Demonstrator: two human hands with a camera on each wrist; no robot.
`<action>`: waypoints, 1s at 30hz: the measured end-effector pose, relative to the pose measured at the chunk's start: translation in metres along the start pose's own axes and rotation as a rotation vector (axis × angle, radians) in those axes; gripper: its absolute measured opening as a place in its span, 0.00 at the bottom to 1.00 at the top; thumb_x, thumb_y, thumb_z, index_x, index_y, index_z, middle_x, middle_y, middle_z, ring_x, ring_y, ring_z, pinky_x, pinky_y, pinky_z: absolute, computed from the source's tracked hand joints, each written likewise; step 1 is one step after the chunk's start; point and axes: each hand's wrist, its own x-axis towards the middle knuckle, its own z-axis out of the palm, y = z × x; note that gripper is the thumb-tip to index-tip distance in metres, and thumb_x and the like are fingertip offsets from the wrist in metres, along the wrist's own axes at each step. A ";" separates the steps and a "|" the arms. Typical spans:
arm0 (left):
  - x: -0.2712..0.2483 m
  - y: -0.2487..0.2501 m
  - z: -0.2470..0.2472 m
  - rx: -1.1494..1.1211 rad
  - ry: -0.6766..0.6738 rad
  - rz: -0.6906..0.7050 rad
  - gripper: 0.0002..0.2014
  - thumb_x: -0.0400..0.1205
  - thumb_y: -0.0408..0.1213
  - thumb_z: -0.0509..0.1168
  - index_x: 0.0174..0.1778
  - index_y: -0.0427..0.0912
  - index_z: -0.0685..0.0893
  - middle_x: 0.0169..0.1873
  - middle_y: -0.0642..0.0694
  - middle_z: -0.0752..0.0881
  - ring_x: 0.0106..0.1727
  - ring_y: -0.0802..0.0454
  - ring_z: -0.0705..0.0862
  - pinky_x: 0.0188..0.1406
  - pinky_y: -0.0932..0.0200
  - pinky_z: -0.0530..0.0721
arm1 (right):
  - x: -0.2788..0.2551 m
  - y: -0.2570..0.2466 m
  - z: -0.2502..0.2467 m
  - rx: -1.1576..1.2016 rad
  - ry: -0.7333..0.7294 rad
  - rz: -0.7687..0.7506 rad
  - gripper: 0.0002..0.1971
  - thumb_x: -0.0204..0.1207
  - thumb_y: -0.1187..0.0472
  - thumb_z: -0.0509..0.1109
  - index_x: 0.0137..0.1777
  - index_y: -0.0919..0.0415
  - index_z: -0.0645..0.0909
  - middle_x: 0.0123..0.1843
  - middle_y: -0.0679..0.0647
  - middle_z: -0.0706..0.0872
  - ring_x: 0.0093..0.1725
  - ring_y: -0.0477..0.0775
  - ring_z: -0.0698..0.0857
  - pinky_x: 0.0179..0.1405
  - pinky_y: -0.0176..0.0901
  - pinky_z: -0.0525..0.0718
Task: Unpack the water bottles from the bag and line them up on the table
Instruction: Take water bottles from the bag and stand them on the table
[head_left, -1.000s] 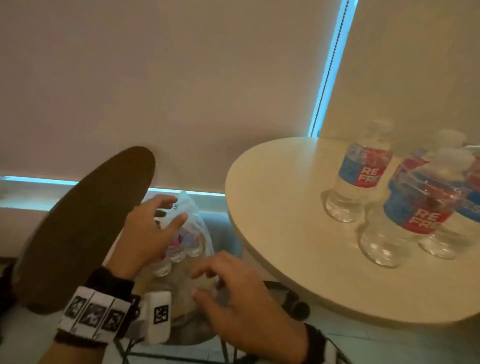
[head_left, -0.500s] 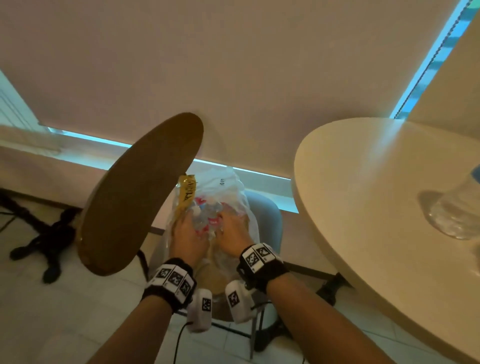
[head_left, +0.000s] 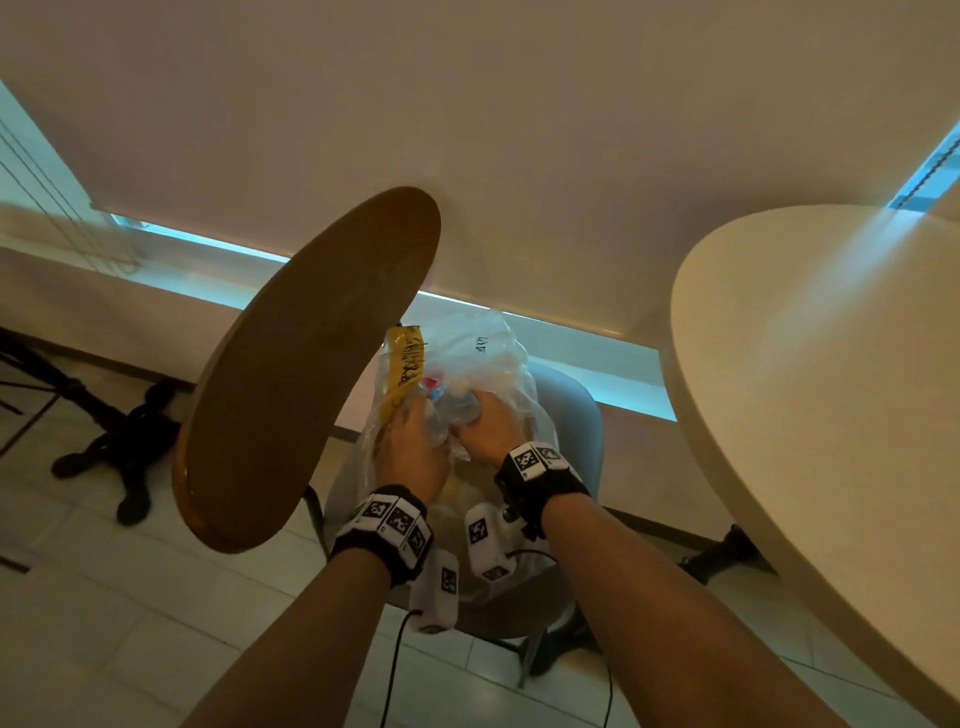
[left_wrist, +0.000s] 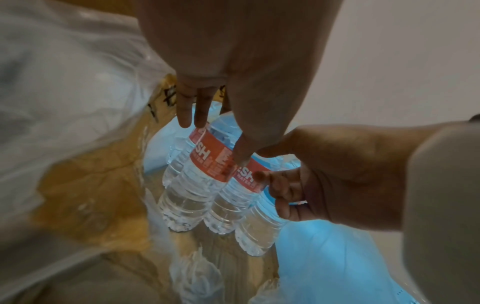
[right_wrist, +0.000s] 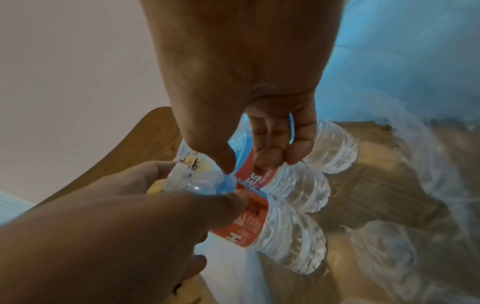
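Head view: both hands stay in the bag (head_left: 498, 358), fingers now gripping water bottles (left_wrist: 200, 181)

I have both forearms stretched forward and down, close together, each wrist wrapped in a black band with white coded markers. My left hand (head_left: 413, 449) reaches in palm-down; in the left wrist view its fingers (left_wrist: 193, 107) point downward, fairly straight, with the thumb lower and its tip pressed against a bottle (left_wrist: 200, 179), the fingers on that bottle's far side. My right hand (head_left: 485, 428) sits just beside the left, nearly touching it. In the right wrist view its fingers (right_wrist: 275, 144) curl inward while the thumb angles down toward them, pinching the neighbouring bottle (right_wrist: 293, 185) near its label.
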 end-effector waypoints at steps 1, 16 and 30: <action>-0.001 -0.001 0.001 -0.013 0.013 0.006 0.31 0.80 0.30 0.70 0.80 0.45 0.70 0.76 0.42 0.78 0.76 0.40 0.78 0.74 0.45 0.78 | -0.003 -0.001 -0.003 0.010 0.005 -0.001 0.05 0.77 0.51 0.66 0.40 0.42 0.79 0.39 0.43 0.87 0.40 0.47 0.86 0.50 0.57 0.89; -0.072 -0.020 -0.010 -0.069 0.037 0.138 0.20 0.76 0.30 0.77 0.63 0.29 0.84 0.58 0.29 0.86 0.57 0.28 0.87 0.54 0.38 0.85 | -0.091 0.032 0.015 -0.410 0.199 -0.233 0.27 0.79 0.40 0.65 0.73 0.52 0.75 0.74 0.57 0.79 0.74 0.63 0.76 0.76 0.67 0.71; -0.089 0.064 -0.103 -0.479 0.048 0.403 0.28 0.71 0.40 0.80 0.67 0.52 0.81 0.59 0.54 0.85 0.59 0.63 0.86 0.56 0.78 0.84 | -0.262 -0.067 -0.144 0.115 0.539 -0.273 0.20 0.71 0.54 0.80 0.60 0.57 0.81 0.52 0.49 0.88 0.50 0.46 0.87 0.46 0.44 0.88</action>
